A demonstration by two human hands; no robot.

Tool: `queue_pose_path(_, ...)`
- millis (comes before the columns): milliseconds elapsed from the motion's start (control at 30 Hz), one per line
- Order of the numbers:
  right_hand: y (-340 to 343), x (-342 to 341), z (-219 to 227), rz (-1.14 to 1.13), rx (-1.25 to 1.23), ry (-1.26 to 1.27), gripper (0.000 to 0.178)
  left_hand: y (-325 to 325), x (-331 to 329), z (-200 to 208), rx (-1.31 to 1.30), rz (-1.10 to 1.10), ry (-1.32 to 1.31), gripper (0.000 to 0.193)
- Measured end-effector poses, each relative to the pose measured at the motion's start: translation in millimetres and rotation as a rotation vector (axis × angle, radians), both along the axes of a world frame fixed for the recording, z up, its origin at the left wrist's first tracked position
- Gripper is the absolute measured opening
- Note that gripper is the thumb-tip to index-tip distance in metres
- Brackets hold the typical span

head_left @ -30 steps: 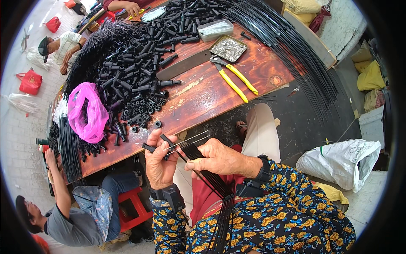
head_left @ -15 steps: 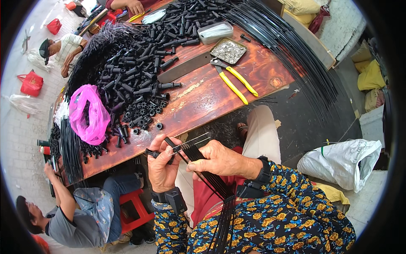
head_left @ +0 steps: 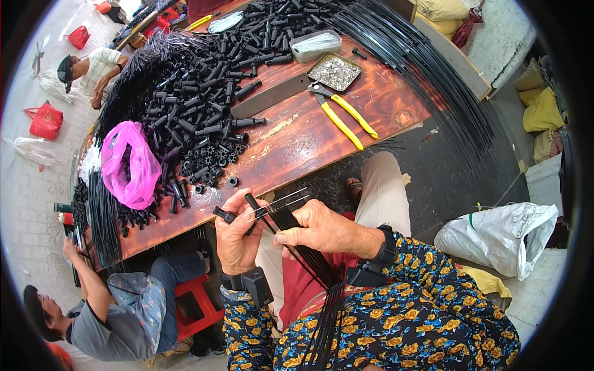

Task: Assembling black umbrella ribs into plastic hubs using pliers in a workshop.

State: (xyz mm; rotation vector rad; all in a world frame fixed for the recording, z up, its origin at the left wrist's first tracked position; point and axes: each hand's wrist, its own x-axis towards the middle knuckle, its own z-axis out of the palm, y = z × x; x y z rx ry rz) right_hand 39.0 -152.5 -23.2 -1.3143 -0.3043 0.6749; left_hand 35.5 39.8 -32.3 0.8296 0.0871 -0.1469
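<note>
My left hand (head_left: 236,246) is closed on a black ribbed plastic tube fitting (head_left: 224,214), pinched between thumb and fingers. A bundle of thin black umbrella ribs (head_left: 312,263) is gripped in my closed right hand (head_left: 328,229). The bundle runs down across my lap, and bare silver wire ends (head_left: 296,198) stick out toward the fitting. One thicker black rod crosses the fitting at my left fingers. Exactly how the wires meet the fitting is hidden by my fingertips. Both hands are close together just in front of the table edge.
On the wooden table (head_left: 281,148) lie a heap of black fittings (head_left: 204,105), a pink bag (head_left: 127,167), yellow-handled pliers (head_left: 343,117), a flat metal blade (head_left: 269,99), a tray of small metal pieces (head_left: 334,73) and long black ribs (head_left: 408,55). Co-workers sit at the left; a white sack (head_left: 495,238) stands right.
My hands have shifted only slightly, with the fitting and rib ends still between them. At the table's far side, a co-worker's hand has drawn out of view.
</note>
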Motion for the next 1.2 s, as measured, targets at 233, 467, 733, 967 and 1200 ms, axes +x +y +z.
queue_pose_path(233,3.2,-1.5,-2.8,-0.038,0.007,-0.009,0.026,0.2,-1.8,-1.9,0.036,0.017,0.054,0.041)
queue_pose_path(467,4.0,6.6,-15.7,-0.035,-0.035,-0.156,0.029,-8.1,-13.4,12.4,0.157,0.007,0.031,0.050)
queue_pose_path(733,1.1,12.2,-11.6,0.052,-0.015,-0.175,0.025,-15.8,-10.8,18.0,0.323,0.162,0.092,0.023)
queue_pose_path(967,0.6,15.6,-12.9,-0.118,-0.126,-0.299,0.040,-23.5,-12.0,19.2,0.335,0.261,0.086,0.014)
queue_pose_path(1200,6.7,10.3,-9.5,-0.281,-0.190,-0.387,0.042,-39.9,-15.7,19.8,0.276,0.365,0.051,0.013)
